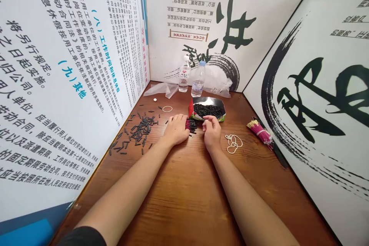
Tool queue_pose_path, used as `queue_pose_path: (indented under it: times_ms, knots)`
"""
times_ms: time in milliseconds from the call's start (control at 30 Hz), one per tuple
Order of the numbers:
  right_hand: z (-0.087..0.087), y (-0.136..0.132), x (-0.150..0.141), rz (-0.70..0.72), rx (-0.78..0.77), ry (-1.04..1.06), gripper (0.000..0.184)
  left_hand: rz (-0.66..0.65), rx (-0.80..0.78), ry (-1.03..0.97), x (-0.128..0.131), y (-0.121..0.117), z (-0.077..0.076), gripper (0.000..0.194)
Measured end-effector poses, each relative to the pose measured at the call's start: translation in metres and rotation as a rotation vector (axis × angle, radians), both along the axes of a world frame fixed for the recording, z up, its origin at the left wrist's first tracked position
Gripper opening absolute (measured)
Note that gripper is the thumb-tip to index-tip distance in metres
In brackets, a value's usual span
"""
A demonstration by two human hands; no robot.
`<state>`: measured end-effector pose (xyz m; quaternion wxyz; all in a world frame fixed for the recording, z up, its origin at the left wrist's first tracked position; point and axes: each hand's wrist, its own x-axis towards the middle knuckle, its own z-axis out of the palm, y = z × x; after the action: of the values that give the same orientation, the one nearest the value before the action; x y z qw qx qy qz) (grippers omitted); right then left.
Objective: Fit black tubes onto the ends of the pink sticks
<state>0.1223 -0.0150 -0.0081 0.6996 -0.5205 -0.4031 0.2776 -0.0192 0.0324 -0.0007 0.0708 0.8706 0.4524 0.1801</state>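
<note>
My left hand [176, 127] lies palm down on the wooden table [184, 192], fingers closed over a bundle of thin red-and-black sticks [190, 125] that pokes out to its right. My right hand [211, 130] rests just right of that bundle with its fingers curled in a pinch; what they hold, if anything, is too small to make out. Behind both hands stands a small open carton [208, 110] filled with short black tubes. More black tubes [137, 130] lie scattered on the table to the left of my left hand.
A few rubber bands [233, 143] lie right of my right hand, one more [167, 108] sits farther back. A bound pink stick bundle [261, 132] lies by the right panel. Two water bottles [191, 78] and plastic bags [165, 89] stand at the back. Printed panels wall three sides.
</note>
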Motion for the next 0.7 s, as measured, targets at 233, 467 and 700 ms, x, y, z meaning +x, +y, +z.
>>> queue_pose_path:
  times_ms: [233,467,700]
  knots:
    - [0.001,0.001,0.001,0.006,-0.006,-0.008,0.014,-0.008,-0.02,0.039,0.002,0.002,0.0,0.037]
    - [0.001,0.001,-0.004,-0.012,0.017,-0.019,0.012,0.013,-0.038,0.016,0.004,0.003,0.001,0.033]
    - [0.089,-0.019,0.03,-0.128,0.373,-0.038,0.014,0.014,-0.023,0.04,0.004,0.001,0.004,0.034]
